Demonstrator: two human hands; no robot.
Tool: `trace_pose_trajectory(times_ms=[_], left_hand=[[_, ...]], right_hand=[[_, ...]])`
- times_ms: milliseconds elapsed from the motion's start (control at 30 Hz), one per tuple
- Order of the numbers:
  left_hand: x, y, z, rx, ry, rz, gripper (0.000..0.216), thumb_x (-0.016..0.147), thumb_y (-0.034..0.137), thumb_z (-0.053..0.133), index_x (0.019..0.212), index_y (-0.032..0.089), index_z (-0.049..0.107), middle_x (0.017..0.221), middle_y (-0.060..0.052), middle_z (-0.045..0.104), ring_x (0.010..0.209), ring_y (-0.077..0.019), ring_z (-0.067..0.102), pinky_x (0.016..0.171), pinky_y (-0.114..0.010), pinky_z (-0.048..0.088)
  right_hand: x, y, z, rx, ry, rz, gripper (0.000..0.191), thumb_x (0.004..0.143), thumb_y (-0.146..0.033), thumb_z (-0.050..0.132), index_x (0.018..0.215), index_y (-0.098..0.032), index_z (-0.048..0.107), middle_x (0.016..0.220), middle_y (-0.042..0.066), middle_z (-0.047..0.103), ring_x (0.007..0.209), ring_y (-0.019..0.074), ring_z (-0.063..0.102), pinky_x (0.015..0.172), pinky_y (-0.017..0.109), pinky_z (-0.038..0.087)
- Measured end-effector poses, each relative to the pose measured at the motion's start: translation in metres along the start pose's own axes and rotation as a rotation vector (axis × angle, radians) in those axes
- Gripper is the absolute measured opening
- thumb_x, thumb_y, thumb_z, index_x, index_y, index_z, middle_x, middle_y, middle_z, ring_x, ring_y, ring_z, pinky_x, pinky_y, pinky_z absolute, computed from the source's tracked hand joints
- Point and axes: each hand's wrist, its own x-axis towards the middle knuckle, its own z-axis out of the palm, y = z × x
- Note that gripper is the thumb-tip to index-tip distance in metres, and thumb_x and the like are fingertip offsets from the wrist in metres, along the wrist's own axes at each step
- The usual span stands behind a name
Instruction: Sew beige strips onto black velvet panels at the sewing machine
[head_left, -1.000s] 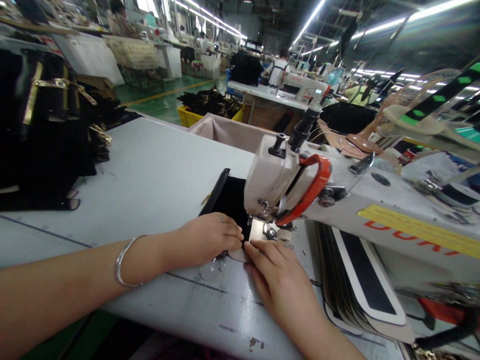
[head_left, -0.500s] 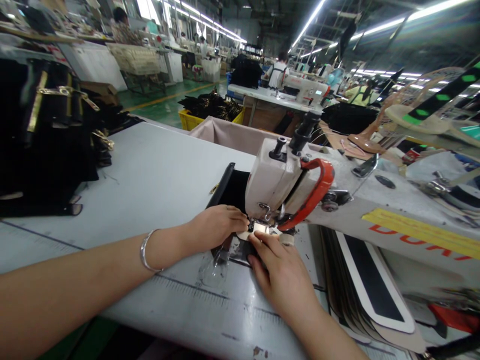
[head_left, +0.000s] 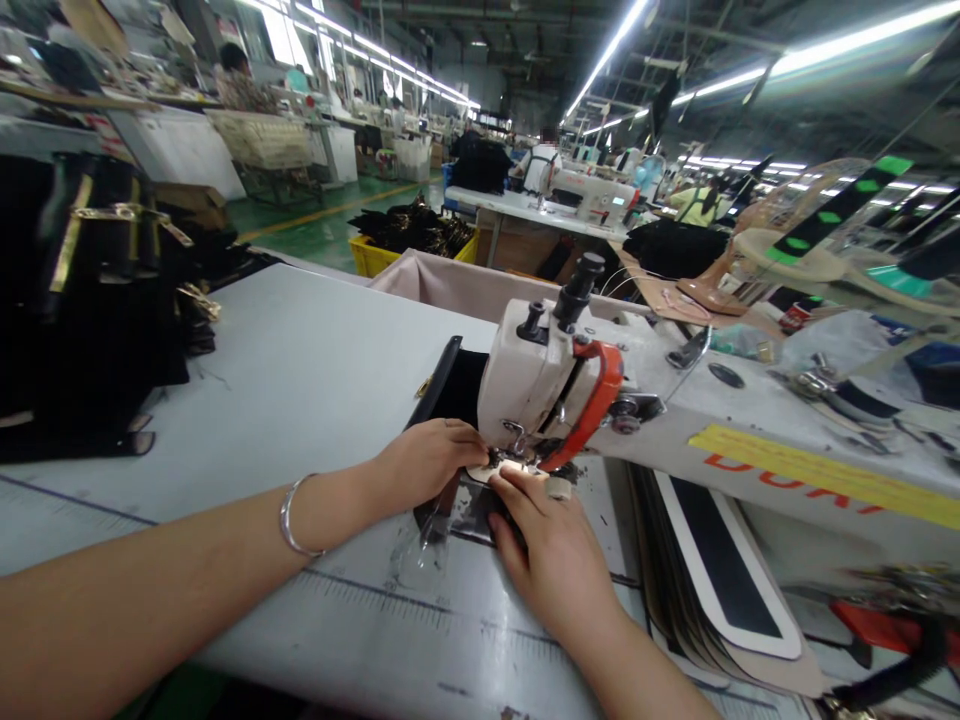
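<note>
A black fabric piece (head_left: 475,383) with a dark rolled edge lies under the white sewing machine head (head_left: 514,375). A small cream piece (head_left: 484,471) sits at the presser foot, brightly lit. My left hand (head_left: 439,455), a silver bangle on its wrist, has its fingers bent and pressed together on the work left of the foot; its thumb is hidden. From the front right, my right hand (head_left: 551,530) rests its outstretched fingertips on the cream piece, thumb apart. A whitish band wraps one right finger. The needle point cannot be made out.
Black pieces with gold zips (head_left: 112,260) are heaped at the table's left. Stacked flat panels (head_left: 727,570) lie under the machine arm. Behind the table are a pinkish fabric-lined bin (head_left: 442,285) and a yellow crate (head_left: 371,257). Clear plastic (head_left: 420,550) lies before the work.
The view has shifted, so the machine appears lower and farther left. Both hands stay at the presser foot; the lit cream piece there shows a slightly different shape.
</note>
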Motion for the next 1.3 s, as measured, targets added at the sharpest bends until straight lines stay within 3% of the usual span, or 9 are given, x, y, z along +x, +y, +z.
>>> trace_pose_trajectory(times_ms=[767,1000,1300], left_hand=[[0.001,-0.006,-0.002,0.035,0.017,-0.029,0.033,0.089,0.004,0.050,0.108,0.020,0.071,0.116,-0.005,0.070,0.109,-0.0199,0.063,0.101,-0.035,0.049],[-0.003,-0.005,-0.003,-0.010,-0.002,-0.012,0.032,0.091,0.002,0.050,0.107,0.019,0.071,0.116,-0.004,0.071,0.110,-0.0192,0.063,0.103,-0.036,0.048],[0.005,-0.009,-0.001,-0.006,0.024,-0.036,0.029,0.090,0.003,0.052,0.103,0.019,0.073,0.111,-0.004,0.072,0.105,-0.0201,0.064,0.097,-0.034,0.051]], right_hand=[[0.002,-0.005,0.002,-0.011,0.057,-0.006,0.036,0.096,-0.023,0.051,0.131,-0.017,0.058,0.137,0.008,0.059,0.115,0.0278,0.056,0.097,0.046,0.046],[-0.003,-0.011,0.003,0.007,0.104,-0.026,0.030,0.094,-0.021,0.053,0.122,-0.018,0.062,0.120,0.009,0.066,0.103,0.0254,0.056,0.091,0.043,0.047],[-0.004,-0.009,0.007,0.020,0.107,-0.006,0.039,0.095,-0.021,0.052,0.133,-0.018,0.055,0.133,0.010,0.060,0.112,0.0276,0.054,0.097,0.048,0.046]])
